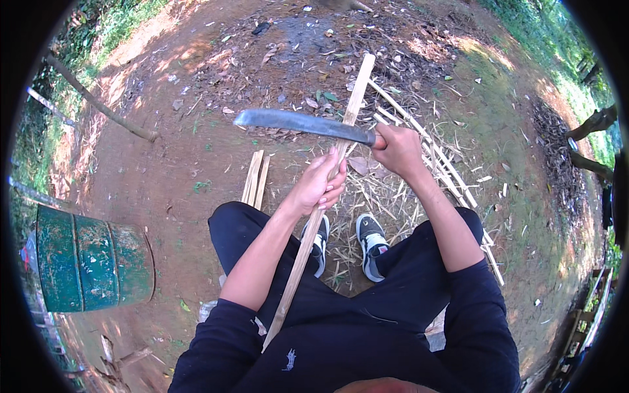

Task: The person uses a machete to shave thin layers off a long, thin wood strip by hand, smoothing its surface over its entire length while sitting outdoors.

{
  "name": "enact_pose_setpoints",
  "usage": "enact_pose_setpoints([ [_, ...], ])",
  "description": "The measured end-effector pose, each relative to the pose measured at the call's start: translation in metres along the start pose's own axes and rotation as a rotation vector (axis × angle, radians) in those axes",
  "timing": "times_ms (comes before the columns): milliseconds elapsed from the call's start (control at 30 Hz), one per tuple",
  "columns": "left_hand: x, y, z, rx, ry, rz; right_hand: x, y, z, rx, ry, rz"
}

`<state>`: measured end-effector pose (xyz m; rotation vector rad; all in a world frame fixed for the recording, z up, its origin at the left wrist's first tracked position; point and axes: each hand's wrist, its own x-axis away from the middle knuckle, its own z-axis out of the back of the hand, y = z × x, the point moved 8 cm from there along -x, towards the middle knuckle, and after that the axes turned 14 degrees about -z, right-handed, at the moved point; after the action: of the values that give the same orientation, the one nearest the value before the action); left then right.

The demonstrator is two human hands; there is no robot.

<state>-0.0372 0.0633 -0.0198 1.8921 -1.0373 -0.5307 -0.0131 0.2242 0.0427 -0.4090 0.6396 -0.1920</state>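
Observation:
My left hand [319, 183] is closed round a long, pale wooden strip [358, 92], gripping it near its middle. The strip slants from my lap up and away to the right, its far end above the littered ground. In my right hand [398, 152] is a machete [298, 123], its fingers wrapped round the reddish handle. The broad, slightly curved blade points left and lies across the strip, just beyond my left hand. Whether its edge bites into the wood I cannot tell.
Wood shavings [347, 252] litter the dirt round my shoes [371, 247]. Several split strips [452, 171] lie to the right; shorter pieces [255, 178] lie beside my left knee. A worn green metal drum [95, 262] is at the left. Trunks [593, 123] edge the right side.

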Motion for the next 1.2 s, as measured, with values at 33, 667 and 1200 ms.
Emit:
enact_pose_setpoints([
  [33,0.000,0.001,0.002,-0.061,0.016,-0.007,0.002,-0.005,-0.001,0.055,0.010,0.044],
  [667,0.000,0.003,-0.008,0.000,-0.048,0.007,-0.018,0.084,0.011,0.247,0.193,-0.104],
  [1200,0.006,0.002,-0.010,0.050,-0.119,0.068,-0.031,0.125,0.026,0.216,0.054,-0.635],
])
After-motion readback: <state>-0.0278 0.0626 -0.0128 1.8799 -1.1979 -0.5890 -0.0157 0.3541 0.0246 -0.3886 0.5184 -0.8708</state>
